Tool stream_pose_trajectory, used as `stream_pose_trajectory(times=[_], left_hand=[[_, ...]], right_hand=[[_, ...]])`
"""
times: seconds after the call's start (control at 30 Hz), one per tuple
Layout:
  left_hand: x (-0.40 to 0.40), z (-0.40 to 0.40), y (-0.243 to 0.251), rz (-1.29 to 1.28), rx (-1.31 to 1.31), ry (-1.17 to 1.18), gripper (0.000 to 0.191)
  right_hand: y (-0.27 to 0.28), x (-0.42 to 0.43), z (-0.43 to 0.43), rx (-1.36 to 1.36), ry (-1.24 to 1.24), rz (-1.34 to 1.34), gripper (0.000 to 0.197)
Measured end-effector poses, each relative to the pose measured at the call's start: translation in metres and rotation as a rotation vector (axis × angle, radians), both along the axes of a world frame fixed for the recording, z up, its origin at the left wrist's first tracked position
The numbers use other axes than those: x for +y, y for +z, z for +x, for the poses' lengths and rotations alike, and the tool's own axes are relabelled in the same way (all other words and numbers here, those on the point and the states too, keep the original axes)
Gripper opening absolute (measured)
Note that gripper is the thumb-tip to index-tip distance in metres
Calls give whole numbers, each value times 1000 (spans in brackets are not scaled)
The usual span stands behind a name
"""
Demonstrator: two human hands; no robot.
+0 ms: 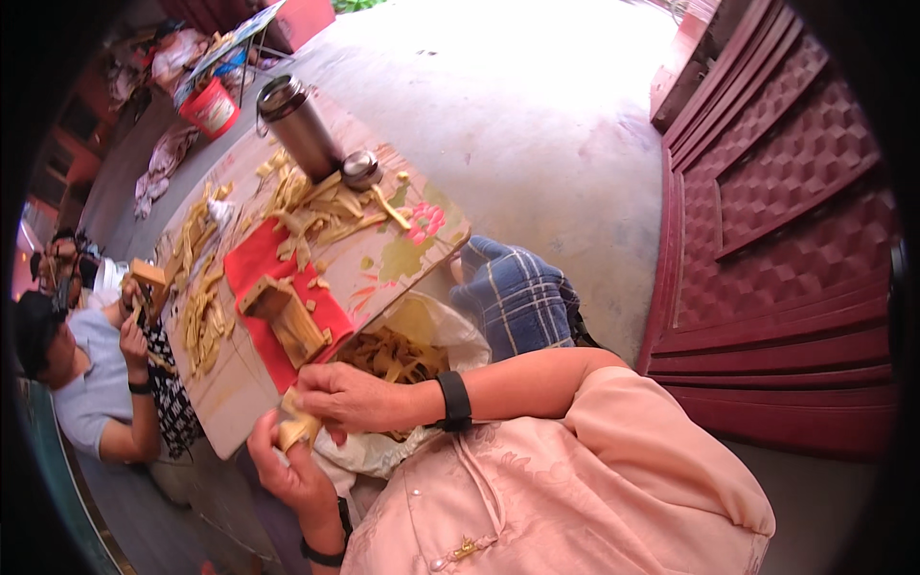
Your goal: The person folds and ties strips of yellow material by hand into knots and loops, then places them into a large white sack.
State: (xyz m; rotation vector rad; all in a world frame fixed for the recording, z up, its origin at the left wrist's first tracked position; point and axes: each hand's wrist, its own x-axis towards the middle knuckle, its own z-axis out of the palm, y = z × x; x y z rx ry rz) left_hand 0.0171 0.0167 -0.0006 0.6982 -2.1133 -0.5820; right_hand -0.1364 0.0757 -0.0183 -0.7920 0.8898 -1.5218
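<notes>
My left hand (pixel 287 463) and my right hand (pixel 352 395) meet just past the table's near edge. Between them is a pale yellow strip (pixel 298 431), curled over and pinched by the fingers of both. Something small and greyish shows beside the strip, too blurred to name. Close beyond my hands, a wooden block tool (pixel 291 327) with a raised end rests on a red cloth (pixel 248 262). Small yellow scraps (pixel 318 282) lie around it. Under my right forearm, a white plastic bag (pixel 460 334) holds many brownish-yellow curled strips (pixel 394 356).
The flower-printed table (pixel 381 284) carries piles of yellow strips (pixel 205 316), a steel vacuum flask (pixel 302 129) and its cup lid (pixel 361 169). Left, a co-worker (pixel 100 374) handles a strip at another wooden tool (pixel 149 274). A red bucket (pixel 210 108) stands beyond; a maroon door (pixel 783 237) is right.
</notes>
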Motion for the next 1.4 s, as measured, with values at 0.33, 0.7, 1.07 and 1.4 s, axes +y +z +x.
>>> stream_pose_trajectory(times=[0.33, 0.7, 1.07, 1.4], left_hand=[[-5, -16, 31, -112, -57, -118, 11], [-10, -18, 18, 526, 283, -301, 7], [10, -18, 10, 514, 270, -145, 5], [-20, 17, 38, -16, -173, -29, 42]], right_hand=[[35, 30, -15, 852, -211, -578, 23], [37, 27, -31, 483, 192, -492, 28], [24, 27, -26, 230, 91, 12, 28], [22, 20, -42, 587, 50, 15, 21]])
